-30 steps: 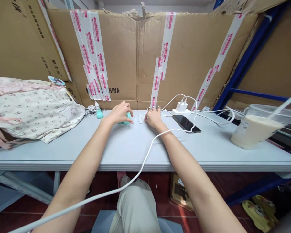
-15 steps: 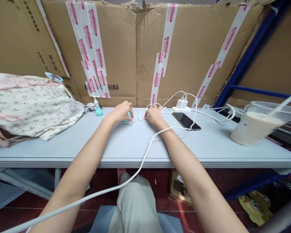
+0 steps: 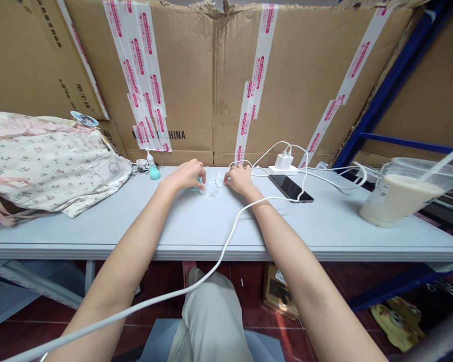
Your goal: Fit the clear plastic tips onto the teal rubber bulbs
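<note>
Near the back edge of the table [image 3: 309, 226], the left hand [image 3: 189, 175] curls narrowly around a teal item [image 3: 200, 180] beside clear pieces [image 3: 213, 193]; whether the right hand [image 3: 239, 178], fingers bent, grips anything cannot be told. Cardboard [image 3: 191, 90] behind reads "CHINA."

Small clear pieces [image 3: 213, 193] look like glossy plastic. The table [image 3: 211, 221] is smooth and matt, the cardboard [image 3: 305, 75] rough along its torn edge.
</note>
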A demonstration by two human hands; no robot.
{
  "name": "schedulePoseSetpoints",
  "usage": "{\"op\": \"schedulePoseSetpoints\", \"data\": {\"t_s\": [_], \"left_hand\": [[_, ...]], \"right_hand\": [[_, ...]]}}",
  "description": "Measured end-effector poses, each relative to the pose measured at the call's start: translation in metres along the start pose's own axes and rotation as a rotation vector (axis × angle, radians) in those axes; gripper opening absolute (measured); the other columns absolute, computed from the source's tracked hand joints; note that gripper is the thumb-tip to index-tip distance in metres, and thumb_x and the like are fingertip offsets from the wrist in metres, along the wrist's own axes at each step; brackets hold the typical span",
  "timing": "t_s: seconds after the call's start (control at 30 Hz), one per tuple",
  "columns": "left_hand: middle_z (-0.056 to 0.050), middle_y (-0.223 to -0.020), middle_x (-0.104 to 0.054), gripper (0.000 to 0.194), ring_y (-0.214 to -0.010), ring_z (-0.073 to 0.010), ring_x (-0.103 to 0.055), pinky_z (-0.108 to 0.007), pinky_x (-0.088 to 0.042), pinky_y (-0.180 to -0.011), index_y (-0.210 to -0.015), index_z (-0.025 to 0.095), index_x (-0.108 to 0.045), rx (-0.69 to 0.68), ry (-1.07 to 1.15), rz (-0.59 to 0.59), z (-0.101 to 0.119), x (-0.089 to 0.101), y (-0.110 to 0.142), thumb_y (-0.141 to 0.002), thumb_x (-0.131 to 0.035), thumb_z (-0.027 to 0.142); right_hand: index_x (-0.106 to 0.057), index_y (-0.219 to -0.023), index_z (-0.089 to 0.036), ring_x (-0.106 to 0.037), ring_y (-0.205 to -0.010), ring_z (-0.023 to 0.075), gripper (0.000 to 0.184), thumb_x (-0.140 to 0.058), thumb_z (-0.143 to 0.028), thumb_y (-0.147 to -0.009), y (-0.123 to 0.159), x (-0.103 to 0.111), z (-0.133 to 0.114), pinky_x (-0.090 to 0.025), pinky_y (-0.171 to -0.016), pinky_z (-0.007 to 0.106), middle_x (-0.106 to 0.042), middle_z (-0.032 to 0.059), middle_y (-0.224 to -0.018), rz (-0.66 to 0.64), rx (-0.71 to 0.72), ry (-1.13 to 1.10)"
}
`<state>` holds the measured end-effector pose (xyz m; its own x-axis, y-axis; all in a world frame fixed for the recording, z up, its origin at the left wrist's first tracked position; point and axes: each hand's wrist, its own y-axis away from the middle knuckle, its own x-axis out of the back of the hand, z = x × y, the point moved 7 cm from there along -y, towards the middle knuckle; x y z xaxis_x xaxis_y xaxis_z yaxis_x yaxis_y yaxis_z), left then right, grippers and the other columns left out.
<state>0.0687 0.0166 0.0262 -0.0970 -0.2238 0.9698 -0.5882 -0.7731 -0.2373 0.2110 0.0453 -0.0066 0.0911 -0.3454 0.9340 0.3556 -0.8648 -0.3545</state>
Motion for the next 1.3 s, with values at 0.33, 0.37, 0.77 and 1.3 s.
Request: {"op": "schedulePoseSetpoints", "data": {"t_s": [0.33,0.37,0.77,1.3], "left_hand": [[-0.003,-0.089,-0.057,0.031,-0.093,-0.0216,-0.049,-0.028,-0.035,-0.073,-0.084,0.022,-0.069,-0.039,0.052,0.061,0.017,0.006,-0.001,-0.064,-0.073,0.046],[-0.004,-0.090,-0.057,0.032,-0.094,-0.0219,-0.049,-0.028,-0.034,-0.073,-0.086,0.023,-0.069,-0.055,0.045,0.051,0.020,0.003,-0.002,-0.064,-0.074,0.046],[-0.005,-0.091,-0.066,0.031,-0.095,-0.0238,-0.054,-0.030,-0.035,-0.079,-0.096,0.024,-0.073,-0.166,-0.009,0.003,0.035,-0.021,-0.010,-0.067,-0.072,0.035],[-0.006,-0.082,-0.071,0.035,-0.063,-0.0085,-0.054,-0.021,-0.041,-0.061,-0.089,0.015,-0.070,0.221,1.434,0.677,-0.017,0.016,-0.006,-0.075,-0.065,0.046]], "right_hand": [[-0.072,-0.094,-0.027,-0.045,-0.108,0.0253,0.017,-0.060,-0.030,-0.083,-0.001,-0.001,-0.001,-0.024,-0.088,0.041,-0.063,0.0070,-0.110,0.000,0.028,-0.030],[-0.073,-0.092,-0.027,-0.045,-0.108,0.0254,0.016,-0.059,-0.029,-0.083,-0.001,-0.002,-0.001,-0.024,-0.088,0.041,-0.063,0.0069,-0.109,-0.007,0.034,-0.033],[-0.073,-0.089,-0.025,-0.045,-0.107,0.0246,0.017,-0.057,-0.030,-0.084,-0.003,-0.006,-0.001,-0.026,-0.089,0.041,-0.063,0.0070,-0.108,-0.019,0.024,-0.055],[-0.068,-0.101,-0.024,-0.044,-0.105,0.0243,0.032,-0.041,-0.040,-0.093,0.014,0.079,-0.007,-0.030,-0.085,0.034,-0.058,0.0072,-0.114,0.552,-0.069,-0.216]]}}
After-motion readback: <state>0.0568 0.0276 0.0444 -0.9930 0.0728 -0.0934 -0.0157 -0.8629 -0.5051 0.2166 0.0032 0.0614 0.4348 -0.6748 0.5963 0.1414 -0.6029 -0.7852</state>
